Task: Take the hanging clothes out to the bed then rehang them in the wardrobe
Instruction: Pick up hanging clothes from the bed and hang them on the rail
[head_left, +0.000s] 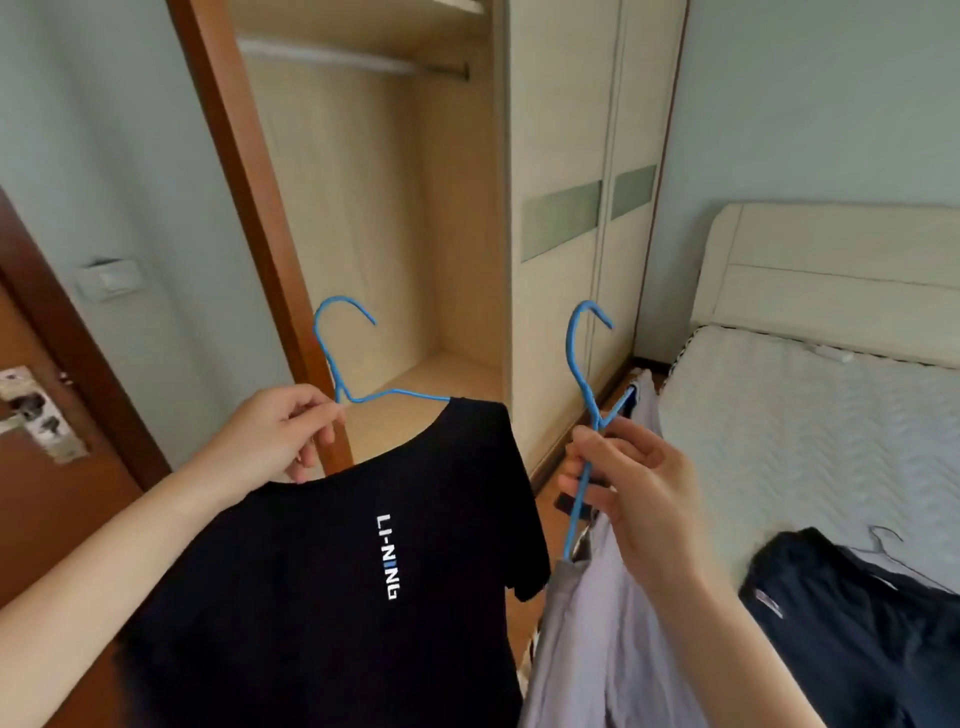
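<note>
A black T-shirt with white lettering on the chest is held up on a blue wire hanger in front of the open wardrobe. The neck of this hanger, just below its hook, is pinched between the thumb and curled fingers of the left hand at the near left. One shoulder of the T-shirt is seated on the hanger's right arm, and the rest of the cloth is draped down toward the near edge.

A second blue hanger is gripped by the right hand, whose fingers are curled round the wire where the hook meets the shoulders. A pale lilac shirt is hung from it and falls at the near right, just beside the T-shirt's sleeve. Both hooks are pointed upward, apart from each other and well below the rail at the top of the wardrobe's far compartment.

To the right, the bed is seen with a pale quilted mattress and a cream headboard at its far end. A dark navy garment is laid on the near part of the mattress, with a thin wire hook showing at its top. Closed sliding doors are set right of the open compartment. On the left wall a wall switch is mounted, next to a brown wooden door.
</note>
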